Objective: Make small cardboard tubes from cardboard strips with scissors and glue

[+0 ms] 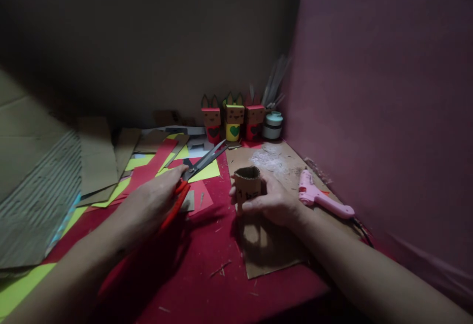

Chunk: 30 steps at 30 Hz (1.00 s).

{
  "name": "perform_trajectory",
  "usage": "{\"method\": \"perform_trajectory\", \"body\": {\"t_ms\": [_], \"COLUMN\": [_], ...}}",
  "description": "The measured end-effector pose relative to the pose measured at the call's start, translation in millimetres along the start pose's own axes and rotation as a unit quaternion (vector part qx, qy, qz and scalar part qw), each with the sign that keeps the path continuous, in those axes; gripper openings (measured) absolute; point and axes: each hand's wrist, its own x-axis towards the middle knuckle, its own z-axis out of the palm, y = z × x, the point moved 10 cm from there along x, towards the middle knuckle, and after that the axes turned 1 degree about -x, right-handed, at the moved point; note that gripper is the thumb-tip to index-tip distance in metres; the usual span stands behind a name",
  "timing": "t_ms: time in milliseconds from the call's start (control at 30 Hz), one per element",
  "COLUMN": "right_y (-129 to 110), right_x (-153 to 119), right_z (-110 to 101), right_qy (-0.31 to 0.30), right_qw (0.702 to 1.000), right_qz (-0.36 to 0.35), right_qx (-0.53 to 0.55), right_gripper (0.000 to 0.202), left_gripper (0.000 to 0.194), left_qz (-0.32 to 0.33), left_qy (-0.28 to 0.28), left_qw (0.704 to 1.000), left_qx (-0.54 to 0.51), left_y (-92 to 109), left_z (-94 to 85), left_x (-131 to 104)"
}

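In my left hand is a pair of scissors with red handles, gripped at the handles. Its blades point away and to the right, slightly apart. My right hand is wrapped round a short brown cardboard tube, held upright over a cardboard sheet. The tube's open top faces up, its rim looks uneven, and dark marks show on its side. Beneath the scissors lie a small grey-brown piece and red paper.
A pink glue gun with a black cord lies at the right. Behind stand several cardboard figures with hearts, such as a yellow one, beside a pale green jar. Cardboard pieces and coloured paper cover the left. A wall borders the right.
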Motion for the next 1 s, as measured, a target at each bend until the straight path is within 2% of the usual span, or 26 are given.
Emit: {"method": "perform_trajectory", "body": {"t_ms": [100,200,333,400,467,500,567,633,667,733,833,900,1000], "right_y": [0.7,0.5,2.1,5.2,7.9,9.0,12.9,18.0,20.5,24.9,29.8,31.2,26.3], "right_x": [-0.3,-1.2,-2.3,-1.7,-0.1,0.8,1.8,0.5,-1.5,-7.2,-13.4,-13.9,-7.9], "right_z": [5.4,8.9,7.3,4.9,3.4,3.5,6.7,15.5,21.8,33.1,40.2,39.2,28.6], "right_qy": [-0.02,-0.032,-0.025,-0.016,-0.014,-0.017,-0.035,-0.08,-0.113,-0.179,-0.229,-0.228,-0.176], "right_qw": [0.999,0.995,0.987,0.984,0.98,0.977,0.969,0.958,0.952,0.937,0.925,0.928,0.956], "right_qz": [0.017,0.037,0.057,0.067,0.07,0.072,0.089,0.121,0.139,0.171,0.199,0.204,0.175], "right_qx": [0.042,0.091,0.147,0.163,0.184,0.198,0.228,0.247,0.249,0.246,0.23,0.21,0.156], "right_gripper": [0.044,0.042,0.045,0.047,0.048,0.048,0.044,0.044,0.045,0.047,0.048,0.051,0.057], "left_gripper": [0.038,0.022,0.015,0.019,0.031,0.037,0.046,0.05,0.053,0.055,0.038,0.022,0.02], "left_qz": [0.003,-0.015,0.017,0.032,0.046,0.056,0.066,0.041,0.022,-0.027,-0.047,-0.042,-0.058], "left_qy": [-0.008,-0.018,-0.006,-0.015,0.003,0.021,0.044,0.002,-0.026,-0.091,-0.16,-0.183,-0.164], "left_qw": [0.988,0.975,0.952,0.941,0.939,0.946,0.976,0.999,0.998,0.975,0.939,0.927,0.931], "left_qx": [0.156,0.221,0.306,0.337,0.341,0.32,0.201,0.029,-0.062,-0.202,-0.3,-0.325,-0.321], "left_y": [-8.7,-29.3,-45.9,-45.4,-32.5,-21.3,3.1,20.9,29.0,42.6,61.9,68.9,65.2], "left_z": [-0.4,2.6,5.1,8.1,6.5,4.2,2.3,13.9,22.4,43.1,63.8,68.9,64.5], "left_x": [6.6,11.8,13.8,13.6,13.2,12.6,11.0,10.2,9.5,7.1,5.7,7.3,12.6]}}
